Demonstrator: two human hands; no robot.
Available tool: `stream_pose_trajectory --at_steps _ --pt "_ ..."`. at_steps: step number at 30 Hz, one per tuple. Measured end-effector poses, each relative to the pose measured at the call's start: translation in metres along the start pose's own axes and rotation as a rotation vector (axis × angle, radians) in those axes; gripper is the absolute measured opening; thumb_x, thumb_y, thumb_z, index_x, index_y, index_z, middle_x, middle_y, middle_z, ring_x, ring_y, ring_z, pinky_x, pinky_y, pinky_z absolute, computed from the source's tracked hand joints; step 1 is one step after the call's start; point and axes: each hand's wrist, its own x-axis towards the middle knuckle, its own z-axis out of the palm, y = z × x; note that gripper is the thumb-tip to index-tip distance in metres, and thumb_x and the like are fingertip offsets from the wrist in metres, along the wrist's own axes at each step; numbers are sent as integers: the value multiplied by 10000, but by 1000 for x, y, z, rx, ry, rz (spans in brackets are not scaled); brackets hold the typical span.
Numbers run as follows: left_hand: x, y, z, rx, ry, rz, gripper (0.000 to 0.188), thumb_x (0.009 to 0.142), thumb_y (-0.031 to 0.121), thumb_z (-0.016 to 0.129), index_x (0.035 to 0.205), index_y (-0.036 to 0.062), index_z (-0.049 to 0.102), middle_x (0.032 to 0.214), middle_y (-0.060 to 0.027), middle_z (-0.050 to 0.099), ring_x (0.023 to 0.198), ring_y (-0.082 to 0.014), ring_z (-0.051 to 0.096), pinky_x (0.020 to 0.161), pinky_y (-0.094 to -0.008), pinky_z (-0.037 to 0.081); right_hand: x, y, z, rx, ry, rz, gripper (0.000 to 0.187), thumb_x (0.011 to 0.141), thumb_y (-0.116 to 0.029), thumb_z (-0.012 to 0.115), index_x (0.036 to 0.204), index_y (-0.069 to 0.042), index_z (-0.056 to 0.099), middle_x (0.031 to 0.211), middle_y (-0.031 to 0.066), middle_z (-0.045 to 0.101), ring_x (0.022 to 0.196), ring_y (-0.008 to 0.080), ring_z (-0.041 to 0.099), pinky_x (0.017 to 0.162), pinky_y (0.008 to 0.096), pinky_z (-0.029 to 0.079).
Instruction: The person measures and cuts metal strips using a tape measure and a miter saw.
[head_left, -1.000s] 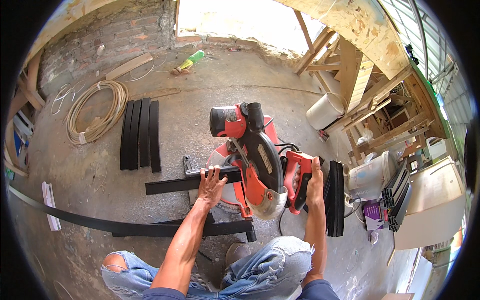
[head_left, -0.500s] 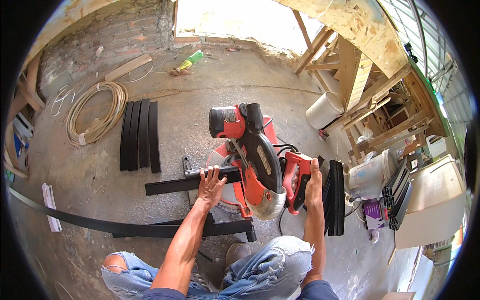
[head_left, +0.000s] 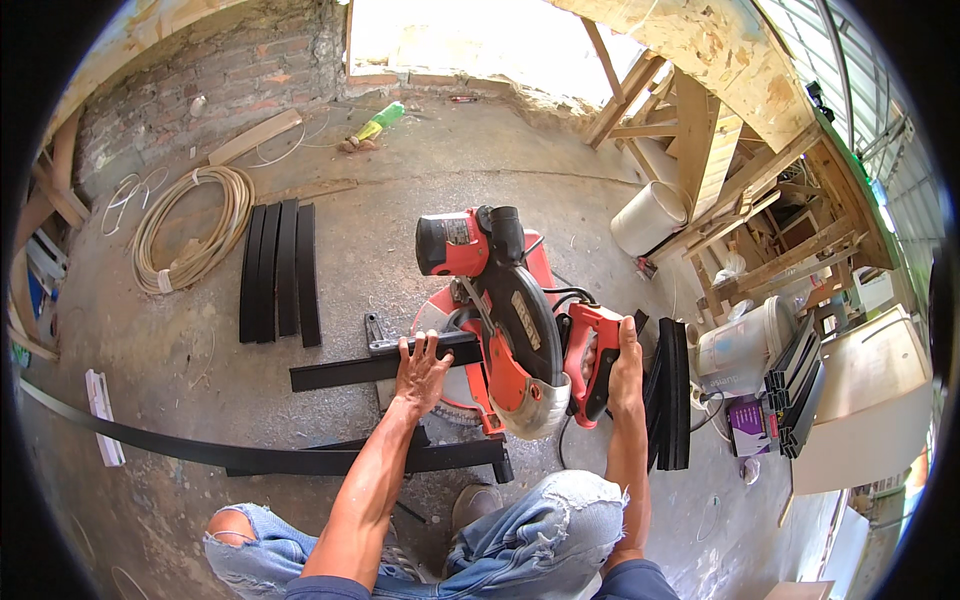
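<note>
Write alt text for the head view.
A person's left hand presses a long black bar onto a red-and-black mitre saw on a concrete floor; the right hand grips the saw's red handle.

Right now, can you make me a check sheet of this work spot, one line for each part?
Surface: bare grey concrete floor, dusty and stained.
Job's things: red mitre saw on the floor, head lowered; a black bar lies across its table.
Clutter: four black strips side by side; a long black strip; a stack of black strips right of the saw; a green bottle.
Hands: left hand presses flat on the black bar; right hand grips the saw's red handle.
Cables: a coil of pale hose; a black cord on the saw.
Surroundings: brick wall, wooden frames, white buckets.
</note>
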Motion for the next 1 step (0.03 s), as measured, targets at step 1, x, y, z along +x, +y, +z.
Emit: stream_pose_trajectory --at_steps 1 --pt "0 0 -1 2 -8 -1 408 843 270 737 1245 222 683 1360 -162 408 1359 -348 323 1105 -623 226 0 0 0 1 0 0 722 961 -713 435 1099 -28 618 696 28 567 547 127 574 475 274 494"
